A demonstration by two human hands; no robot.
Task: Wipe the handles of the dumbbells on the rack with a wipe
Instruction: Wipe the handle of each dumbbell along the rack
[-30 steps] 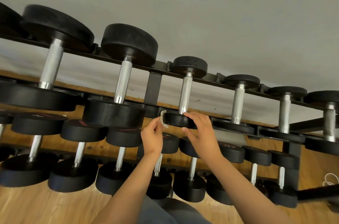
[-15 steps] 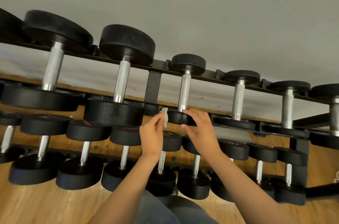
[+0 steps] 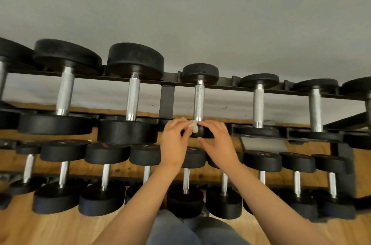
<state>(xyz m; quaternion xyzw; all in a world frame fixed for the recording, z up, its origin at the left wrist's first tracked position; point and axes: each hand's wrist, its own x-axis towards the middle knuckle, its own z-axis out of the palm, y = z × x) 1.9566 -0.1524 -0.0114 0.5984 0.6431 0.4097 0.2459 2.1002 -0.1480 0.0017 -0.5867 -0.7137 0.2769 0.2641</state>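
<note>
Up on the top tier of the black steel rack (image 3: pixel 167 102), a small black round-headed dumbbell (image 3: pixel 200 73) lies between a much thicker black dumbbell (image 3: pixel 133 60) on its left and a flatter black dumbbell (image 3: pixel 259 80) on its right. Its knurled silver handle (image 3: pixel 199 102) is bare along nearly its whole length, and both hands meet at the near end of it. The left hand (image 3: pixel 174 144) pinches a small crumpled white wipe (image 3: pixel 194 127) between thumb and fingertips, holding it against the base of the handle where it joins the near head. The right hand (image 3: pixel 217 142) grips that near head, fingers curled over its top edge and thumb below, fingertips just beside the wipe. A lower tier holds a row of smaller black dumbbells (image 3: pixel 261 161), above a light wooden floor (image 3: pixel 40 228) and in front of a plain grey wall (image 3: pixel 180 4).
</note>
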